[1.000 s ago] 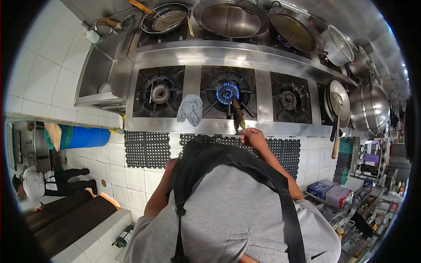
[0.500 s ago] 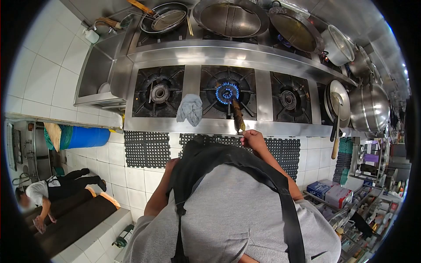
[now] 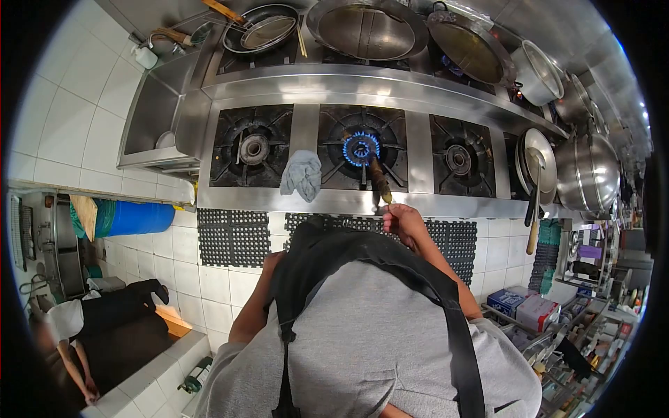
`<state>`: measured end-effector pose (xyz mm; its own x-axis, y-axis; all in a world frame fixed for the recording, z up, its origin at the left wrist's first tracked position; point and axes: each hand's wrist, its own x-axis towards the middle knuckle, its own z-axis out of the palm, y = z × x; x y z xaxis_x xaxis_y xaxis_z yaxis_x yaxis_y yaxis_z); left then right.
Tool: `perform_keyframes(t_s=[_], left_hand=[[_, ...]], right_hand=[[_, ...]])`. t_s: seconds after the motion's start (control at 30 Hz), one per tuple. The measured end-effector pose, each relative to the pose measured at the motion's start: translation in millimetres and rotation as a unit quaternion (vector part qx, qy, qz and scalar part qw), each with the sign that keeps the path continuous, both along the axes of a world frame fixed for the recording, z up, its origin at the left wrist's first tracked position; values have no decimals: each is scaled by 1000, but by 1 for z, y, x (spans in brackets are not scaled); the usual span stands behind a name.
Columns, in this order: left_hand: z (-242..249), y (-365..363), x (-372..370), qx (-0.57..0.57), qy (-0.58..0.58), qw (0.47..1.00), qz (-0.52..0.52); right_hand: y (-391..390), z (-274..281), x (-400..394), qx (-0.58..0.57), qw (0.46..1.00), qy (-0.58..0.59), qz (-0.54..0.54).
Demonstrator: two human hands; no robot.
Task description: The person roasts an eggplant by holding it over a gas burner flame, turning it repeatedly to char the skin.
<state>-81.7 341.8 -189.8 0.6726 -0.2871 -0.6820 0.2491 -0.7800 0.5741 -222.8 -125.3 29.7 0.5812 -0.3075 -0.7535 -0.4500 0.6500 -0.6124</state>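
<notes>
A long, dark, charred item (image 3: 380, 180) with a greenish end lies over the front edge of the lit middle burner (image 3: 362, 148), its far end by the blue flames. My right hand (image 3: 404, 221) pinches its near end at the stove's front edge. My left hand (image 3: 274, 259) is mostly hidden behind the black apron, low at the left, so its fingers do not show. A crumpled grey cloth (image 3: 301, 175) rests between the left and middle burners.
Wide pans (image 3: 367, 31) stand on the rear burners. Lids and a ladle (image 3: 536, 157) lie at the right, beside large steel bowls (image 3: 587, 171). A sink (image 3: 157, 104) is at the left. Another person (image 3: 104, 310) bends at the lower left.
My right hand has shifted slightly right, and the charred item has turned a little with it. The other person has leaned over further, with arms reaching lower.
</notes>
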Motion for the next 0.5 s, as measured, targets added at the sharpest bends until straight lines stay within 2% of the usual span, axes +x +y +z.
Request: perform_keyframes(t_s=[0.13, 0.2, 0.3, 0.37, 0.4, 0.5], left_hand=[[1, -2, 0, 15, -3, 1000, 2], [-3, -4, 3, 19, 2, 1000, -8], [33, -20, 5, 64, 1, 998, -26], [-17, -3, 5, 45, 39, 998, 13], [-17, -5, 6, 36, 58, 997, 32], [-13, -4, 6, 43, 24, 999, 2]], right_hand=[[-4, 0, 2, 78, 996, -12, -29], [-3, 1, 2, 79, 996, -9, -27], [-2, 2, 1, 83, 996, -12, -19], [-2, 3, 1, 87, 996, -14, -17], [-2, 2, 1, 88, 996, -13, -18], [-2, 1, 0, 92, 996, -12, -19]])
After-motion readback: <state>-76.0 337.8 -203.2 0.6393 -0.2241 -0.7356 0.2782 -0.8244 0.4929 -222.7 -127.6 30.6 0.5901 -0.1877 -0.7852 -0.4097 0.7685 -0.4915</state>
